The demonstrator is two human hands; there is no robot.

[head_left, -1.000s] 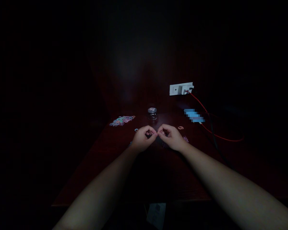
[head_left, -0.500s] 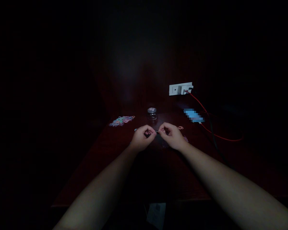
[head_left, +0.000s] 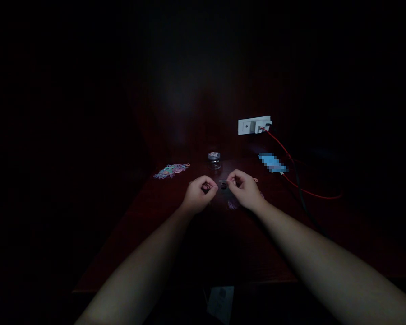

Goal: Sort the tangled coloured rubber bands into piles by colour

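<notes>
2 hands are held above the desk [head_left: 142,221], fingertips now parted; approx. 1 s ago they were met. A thin pale strip [head_left: 222,181], spanned btwn. both sets of fingertips 0.5 s ago, is now pinched at its R end by the R hand [head_left: 246,192] (thumb + index), which has been shifted slightly up and outward. L hand [head_left: 198,196]: thumb and index tips are brought together; whether anything is pinched cannot be told. The strip's L end is seen just beside the L fingertips; contact cannot be confirmed.

Effect (judged): strip is carried mainly by the R hand; any 2-handed pull is likely released.

More fully exposed by the parting: 1 dark ring [head_left: 223,185] in the gap, just below the strip, and 1 purple cluster [head_left: 232,205] nearer the wearer. 1 orange band [head_left: 256,180] is partly hidden by the R hand.

Unchanged pos.: multicolored band pile [head_left: 172,171], far L; lidded jar [head_left: 214,161], beyond the hands; blue pixelated item [head_left: 273,163] w/ red cable [head_left: 279,142], R side.
</notes>
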